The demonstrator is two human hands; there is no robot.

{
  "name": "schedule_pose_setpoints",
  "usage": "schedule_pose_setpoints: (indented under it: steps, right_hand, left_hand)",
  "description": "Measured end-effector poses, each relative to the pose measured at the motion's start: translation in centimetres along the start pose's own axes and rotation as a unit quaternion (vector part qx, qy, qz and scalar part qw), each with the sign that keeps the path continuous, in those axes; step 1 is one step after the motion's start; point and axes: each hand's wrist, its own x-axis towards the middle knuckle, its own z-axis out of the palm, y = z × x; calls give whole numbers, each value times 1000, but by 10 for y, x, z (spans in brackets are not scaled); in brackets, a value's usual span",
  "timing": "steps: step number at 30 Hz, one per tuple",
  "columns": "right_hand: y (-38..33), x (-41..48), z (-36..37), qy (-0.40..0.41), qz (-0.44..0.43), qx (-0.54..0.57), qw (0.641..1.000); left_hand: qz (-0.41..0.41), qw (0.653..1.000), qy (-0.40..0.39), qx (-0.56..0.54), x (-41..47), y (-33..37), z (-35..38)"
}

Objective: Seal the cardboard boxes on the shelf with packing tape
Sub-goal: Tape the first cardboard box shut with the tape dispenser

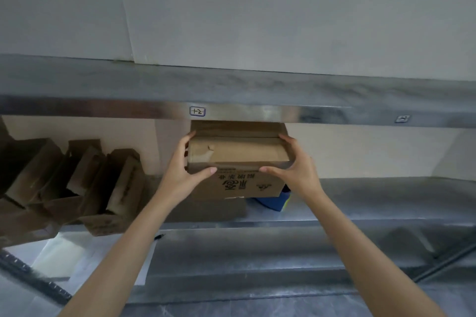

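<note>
A brown cardboard box with upside-down black print on its front stands on the metal shelf, just below the upper shelf rail. Its rear flap stands up; the near flap lies folded down over the top. My left hand grips the box's left side, thumb on the front edge. My right hand grips the right side, thumb on the front edge too. No tape roll can be seen.
Several open, empty cardboard boxes lean in a row at the left of the shelf. A blue and yellow object sits behind the box at its lower right. The upper rail carries a small label. White sheets lie on the lower level.
</note>
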Motion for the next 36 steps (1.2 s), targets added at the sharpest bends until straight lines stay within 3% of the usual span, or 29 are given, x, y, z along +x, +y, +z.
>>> schedule_pose_setpoints:
  steps: [9,18,29,36]
  right_hand:
    - [52,-27,-120,77,26,13,997]
    - [133,-78,-279,163,63,-51,983]
    - [239,-114,-416,212,115,-68,968]
    - [315,-87,-459,213,152,-79,962]
  left_hand:
    - [69,994,-75,44,23,46,107]
    - [105,981,-128,98,13,101,259]
    - [195,910,-129,342,20,133,419]
    - [204,884,-124,401,55,130,493]
